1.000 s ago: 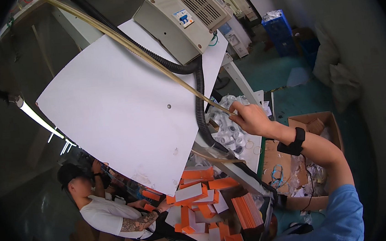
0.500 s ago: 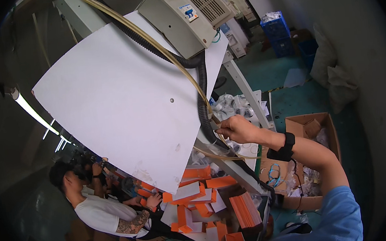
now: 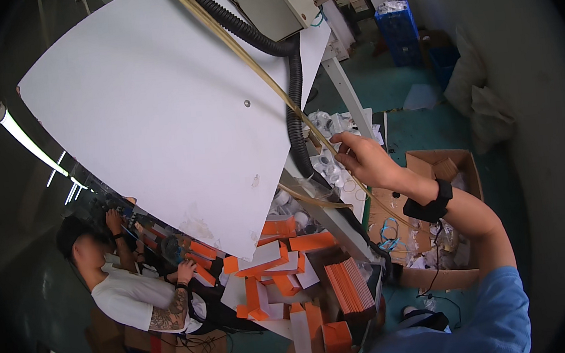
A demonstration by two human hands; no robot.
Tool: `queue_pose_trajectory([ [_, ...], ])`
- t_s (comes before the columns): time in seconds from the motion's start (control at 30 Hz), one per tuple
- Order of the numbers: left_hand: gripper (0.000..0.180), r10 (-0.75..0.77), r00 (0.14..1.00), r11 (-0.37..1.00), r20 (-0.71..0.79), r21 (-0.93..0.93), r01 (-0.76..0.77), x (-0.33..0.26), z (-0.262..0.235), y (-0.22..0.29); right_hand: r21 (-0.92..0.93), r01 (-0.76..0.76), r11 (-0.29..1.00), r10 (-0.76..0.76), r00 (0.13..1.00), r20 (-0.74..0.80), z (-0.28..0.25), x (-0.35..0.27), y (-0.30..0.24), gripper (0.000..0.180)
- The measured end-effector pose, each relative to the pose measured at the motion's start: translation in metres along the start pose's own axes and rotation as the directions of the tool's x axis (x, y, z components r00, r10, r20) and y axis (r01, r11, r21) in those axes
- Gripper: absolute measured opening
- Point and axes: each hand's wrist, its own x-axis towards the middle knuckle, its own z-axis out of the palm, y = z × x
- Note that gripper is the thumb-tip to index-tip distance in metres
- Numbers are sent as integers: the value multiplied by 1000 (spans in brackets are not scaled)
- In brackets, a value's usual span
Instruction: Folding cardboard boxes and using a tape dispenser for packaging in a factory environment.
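Yellowish strap [image 3: 256, 68] is slanting lengthwise from upper left over the white panel [image 3: 150, 121] down to the right hand [image 3: 370, 162]; whether fingers are gripping it, I cannot tell. Left hand isn't showing.

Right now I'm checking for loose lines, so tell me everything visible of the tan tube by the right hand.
The tan tube is long, slender and flexible-looking, apparently plastic or rubber, with strands seemingly side by side toward the top. It slants from the picture's upper edge, in front of the white panel and across the black corrugated hose, to the right hand. Whether the hand actually grips it is unclear. It continues below toward the open cardboard box.
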Motion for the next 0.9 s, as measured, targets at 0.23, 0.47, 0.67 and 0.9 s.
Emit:
queue_pose_trajectory([
  [0.23,98,-78,997,979,-19,186,81,-9,-11,-27,116,35,993,-21,993,-116,14,-36,-2,20],
  [0.47,101,-33,999,998,-16,61,34,-10,-17,-25,55,29,998,-23,994,-106,35,-53,-27,22],
  [0.67,91,-185,981,958,55,232,167,-2,-37,15,-62,50,997,-59,986,-154,37,-60,-38,27],
  [0.9,92,-203,978,970,55,145,193,-6,-49,-5,-45,-97,994,88,981,-174,26,-60,-33,18],
])
